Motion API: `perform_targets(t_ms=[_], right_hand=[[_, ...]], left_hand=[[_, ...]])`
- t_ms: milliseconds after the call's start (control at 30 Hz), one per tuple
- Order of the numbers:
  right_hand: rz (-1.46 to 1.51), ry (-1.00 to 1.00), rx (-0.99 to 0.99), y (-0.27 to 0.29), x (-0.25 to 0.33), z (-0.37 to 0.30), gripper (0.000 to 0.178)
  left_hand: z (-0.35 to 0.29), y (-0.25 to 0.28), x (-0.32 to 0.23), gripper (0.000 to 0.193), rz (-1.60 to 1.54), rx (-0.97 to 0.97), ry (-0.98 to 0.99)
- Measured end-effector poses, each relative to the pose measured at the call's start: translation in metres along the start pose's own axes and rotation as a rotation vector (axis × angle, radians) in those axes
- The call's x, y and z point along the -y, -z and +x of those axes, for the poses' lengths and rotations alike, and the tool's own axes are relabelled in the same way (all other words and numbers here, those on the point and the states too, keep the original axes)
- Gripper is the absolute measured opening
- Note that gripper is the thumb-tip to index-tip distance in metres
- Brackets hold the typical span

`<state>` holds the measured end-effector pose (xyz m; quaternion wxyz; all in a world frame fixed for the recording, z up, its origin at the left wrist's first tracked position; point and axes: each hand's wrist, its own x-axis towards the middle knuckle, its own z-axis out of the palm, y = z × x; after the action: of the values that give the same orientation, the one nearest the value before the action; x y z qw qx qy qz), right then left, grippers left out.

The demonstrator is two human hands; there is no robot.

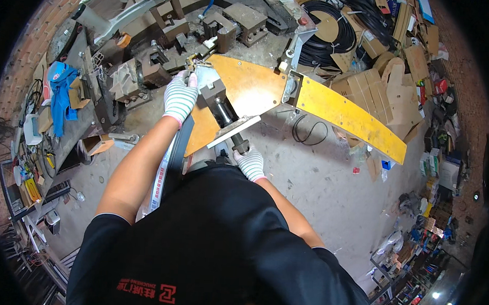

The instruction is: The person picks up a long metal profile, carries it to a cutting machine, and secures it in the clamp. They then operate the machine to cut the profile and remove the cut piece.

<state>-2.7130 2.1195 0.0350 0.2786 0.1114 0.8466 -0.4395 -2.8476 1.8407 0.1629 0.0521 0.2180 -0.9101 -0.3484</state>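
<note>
My left grip [180,99], in a white glove with thin stripes, was in the upper left of the frame, near its centre. It was grasping the upper end of a long dark bar [183,132], with the fingers bent over it. The bar ran down from there toward the lower left, beside my left forearm, and its lower part was hidden behind my black shirt [213,233].

My right grip [251,162] was just below the centre, clenched on the dark handle [240,145] of the clamp [223,112]. This clamp lay slanted over an orange plate [247,87], and the handle came out below a pale strip [234,131].

A yellow arm [350,119] stretched from the plate toward the right of the frame. Brown metal blocks [131,81] stood in the upper left, and a blue cloth [65,93] hung at the far left. In the upper right there was a black coil [344,39], with cardboard [367,95] below it. A thin loop of cable [326,132] lay on the grey floor [319,194].
</note>
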Motion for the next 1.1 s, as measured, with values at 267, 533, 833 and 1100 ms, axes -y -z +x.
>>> perform_targets(t_ms=[267,533,833,1100], right_hand=[[0.276,-0.042,0.151,-0.001,-0.006,0.004,0.034],[0.762,-0.359,0.474,0.002,-0.002,0.005,0.035],[0.919,-0.407,0.518,-0.001,-0.005,0.004,0.030],[0.614,-0.192,0.422,0.000,-0.012,0.008,0.035]], left_hand=[[0.002,0.001,0.001,0.047,-0.008,0.024,0.016],[0.002,-0.001,0.006,0.049,-0.017,0.030,0.025],[0.004,-0.008,0.012,0.046,0.027,-0.026,-0.003],[0.004,-0.007,0.011,0.046,0.052,-0.041,-0.033]])
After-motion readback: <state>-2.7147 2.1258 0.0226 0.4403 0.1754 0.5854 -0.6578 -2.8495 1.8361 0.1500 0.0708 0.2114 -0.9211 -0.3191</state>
